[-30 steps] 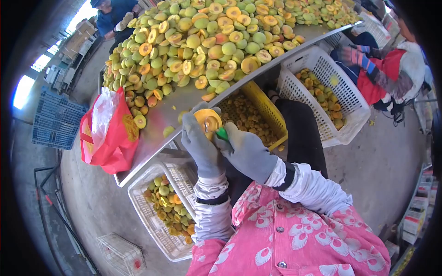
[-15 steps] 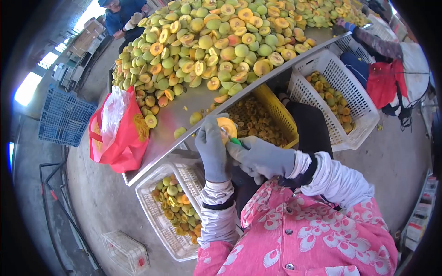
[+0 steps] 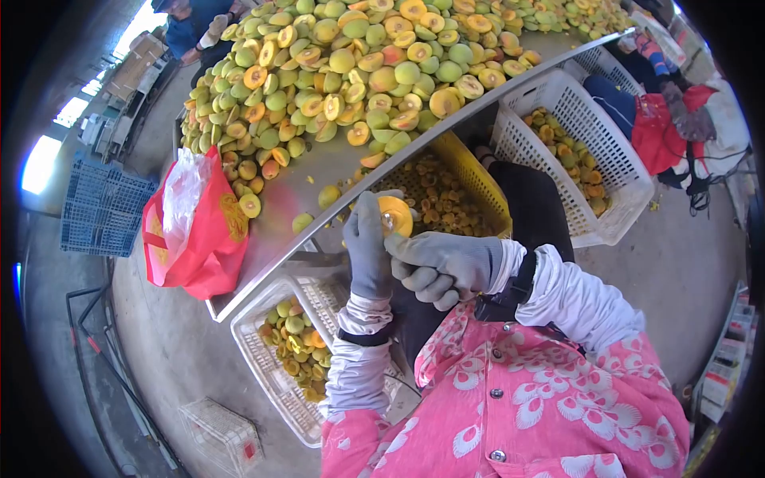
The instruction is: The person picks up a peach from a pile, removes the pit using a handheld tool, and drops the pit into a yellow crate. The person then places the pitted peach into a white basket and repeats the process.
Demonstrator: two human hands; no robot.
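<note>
My left hand (image 3: 369, 243), in a grey glove, holds a halved orange-fleshed fruit (image 3: 396, 215) upright, its cut face turned to the right. My right hand (image 3: 446, 264), also gloved in grey, is closed with its thumb and forefinger against the fruit's lower edge. A small metal tip shows at the centre of the cut face; the rest of that tool is hidden by my right hand. Both hands are above my lap, just off the edge of the metal table (image 3: 319, 171), which bears a large heap of halved fruit (image 3: 351, 72).
A red bag (image 3: 199, 239) stands at the table's left corner. White crates of fruit (image 3: 629, 191) (image 3: 267, 382) and a yellow crate (image 3: 482, 179) are below the edge. Blue crates (image 3: 103, 207) stand left. A person (image 3: 191, 32) is at upper left, another's arm (image 3: 673, 88) at upper right.
My right hand has turned, and the green handle seen before is now hidden. The fruit's cut face shows more fully. At upper right, the other person's arm has swung down towards the red cloth.
</note>
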